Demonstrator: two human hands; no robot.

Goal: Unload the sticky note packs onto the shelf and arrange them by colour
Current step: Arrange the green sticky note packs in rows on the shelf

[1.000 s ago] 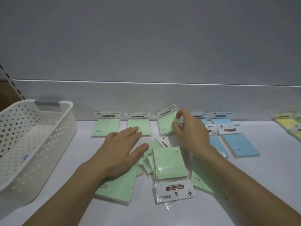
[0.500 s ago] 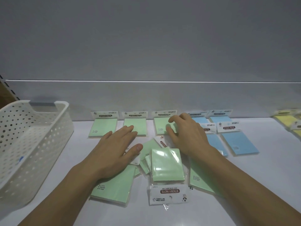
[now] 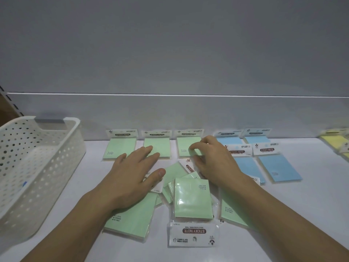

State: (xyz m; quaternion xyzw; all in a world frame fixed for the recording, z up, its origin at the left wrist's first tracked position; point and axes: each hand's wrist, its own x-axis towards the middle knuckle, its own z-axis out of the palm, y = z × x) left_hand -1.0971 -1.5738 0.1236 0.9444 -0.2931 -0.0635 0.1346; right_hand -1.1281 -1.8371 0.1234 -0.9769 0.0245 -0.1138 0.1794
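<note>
Three green sticky note packs lie in a row at the back wall: left [image 3: 120,147], middle [image 3: 158,146] and right [image 3: 186,146]. A loose heap of several green packs [image 3: 191,197] sits in front of them. My left hand [image 3: 135,173] lies flat and open on the heap's left side. My right hand [image 3: 213,161] rests with bent fingertips on the lower edge of the right-hand green pack, not gripping it. Blue packs [image 3: 278,167] lie in rows to the right, yellow packs [image 3: 333,141] at the far right edge.
A white perforated plastic basket [image 3: 73,148] stands on the left of the white shelf [image 3: 302,214], seemingly empty. The grey back wall [image 3: 170,114] rises right behind the pack rows.
My right hand has laid the third green pack flat in the back row and drawn its fingers back to the pack's lower edge. The left hand has stayed on the heap.
</note>
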